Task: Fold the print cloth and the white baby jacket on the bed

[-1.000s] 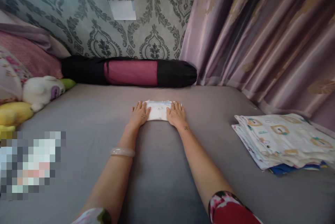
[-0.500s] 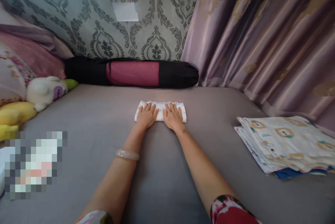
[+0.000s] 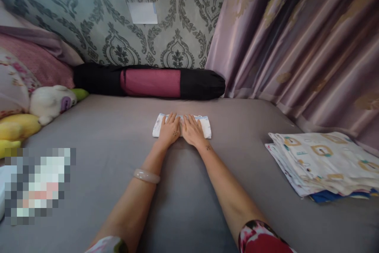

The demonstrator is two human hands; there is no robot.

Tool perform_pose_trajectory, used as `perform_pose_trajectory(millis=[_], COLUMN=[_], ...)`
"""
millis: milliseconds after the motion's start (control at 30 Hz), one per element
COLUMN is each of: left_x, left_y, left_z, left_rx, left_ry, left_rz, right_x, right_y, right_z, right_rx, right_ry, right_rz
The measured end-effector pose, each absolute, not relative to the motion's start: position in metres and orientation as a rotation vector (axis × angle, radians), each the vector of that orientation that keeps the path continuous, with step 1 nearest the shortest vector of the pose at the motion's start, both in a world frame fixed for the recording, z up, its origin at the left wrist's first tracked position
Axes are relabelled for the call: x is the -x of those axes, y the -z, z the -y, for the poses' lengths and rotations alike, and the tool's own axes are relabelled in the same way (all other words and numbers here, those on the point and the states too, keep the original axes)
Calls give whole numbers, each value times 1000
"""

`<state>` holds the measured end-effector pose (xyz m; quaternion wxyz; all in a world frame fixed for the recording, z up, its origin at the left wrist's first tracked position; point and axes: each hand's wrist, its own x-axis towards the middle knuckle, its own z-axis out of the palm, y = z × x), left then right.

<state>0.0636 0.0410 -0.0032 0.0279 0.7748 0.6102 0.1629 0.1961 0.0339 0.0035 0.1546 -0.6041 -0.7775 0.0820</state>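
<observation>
A small folded white cloth [image 3: 207, 128], with faint print and a light blue strip along its far edge, lies flat on the grey bed sheet [image 3: 183, 182]. My left hand [image 3: 171, 130] rests palm down on its left-centre part, fingers stretched forward. Close beside it, my right hand [image 3: 192, 130] lies flat on the right-centre part, fingers also extended. Only a narrow gap separates the two hands. Both ends of the cloth show outside them; its middle is mostly covered. A pale bangle [image 3: 146, 176] circles my left wrist.
To the right sits a stack of folded printed cloths [image 3: 328, 162]. A long black and pink bag [image 3: 151, 82] lies along the patterned wall. Plush toys [image 3: 49, 103] and pillows are at the left, near a blurred-out item [image 3: 44, 186]. Purple curtains [image 3: 266, 36] hang at the right.
Both hands have slid inward over the cloth, the left one moving further, so the gap between them is narrower. The cloth has stayed in place.
</observation>
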Motion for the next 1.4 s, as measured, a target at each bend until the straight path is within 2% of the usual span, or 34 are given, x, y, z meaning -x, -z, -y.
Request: perform_pose_trajectory(millis=[300,533,700,1033,1233,1400], left_x=[-48,-17,1,8,11,13], left_y=[14,-2,1,6,9,14], left_z=[-63,-66,-62,-61,-64,-67], left_rx=[-2181,-1864,-1727,-1612,-1533,-1541], left_ry=[-699,-958,-949,-929,-978,-1032], left_rz=[-1613,-1902,-2017,-2070,-2072,-2053], right_x=[-191,-182,-158,-153,-146,-127], right_y=[8,-10,-17,8,-5,-14], right_z=[-30,-35,-37,-41,-43,-47], right_rx=[1691,1796,1700,1732,1772,1629], right_ry=[-206,-262,-126,-75,-106,-58], right_rz=[2255,2287,2309,2287,2318,2358])
